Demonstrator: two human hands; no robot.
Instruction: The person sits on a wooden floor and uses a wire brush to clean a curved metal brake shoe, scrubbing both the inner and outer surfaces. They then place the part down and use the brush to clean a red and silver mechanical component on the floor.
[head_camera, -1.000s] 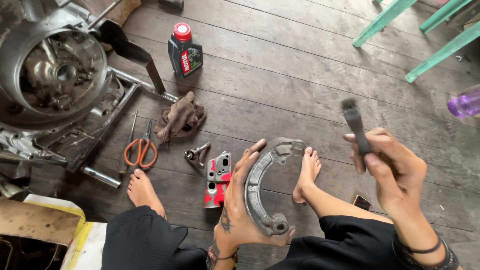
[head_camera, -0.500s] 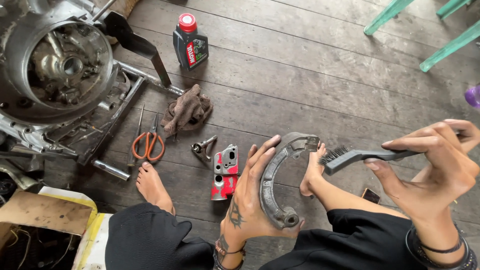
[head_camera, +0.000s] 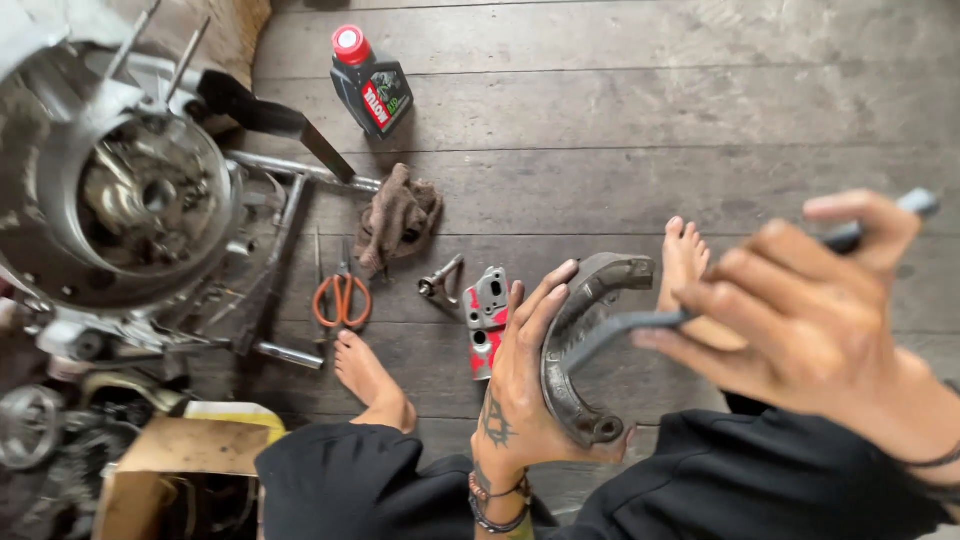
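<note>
The curved grey brake shoe (head_camera: 585, 350) rests upright in the left hand (head_camera: 520, 385), fingers wrapped behind it, above the lap. The right hand (head_camera: 800, 320), blurred, grips a wire brush (head_camera: 625, 328) whose bristle end is hard to make out against the shoe.

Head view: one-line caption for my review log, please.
Left hand holds a curved brake shoe while right hand applies a wire brush.

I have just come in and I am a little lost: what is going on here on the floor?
A person sits barefoot on a wooden floor. The left hand holds up a curved metal brake shoe, and the right hand presses a wire brush against its inner side. Nearby lie orange scissors, a dirty rag, an oil bottle and an opened engine.
</note>
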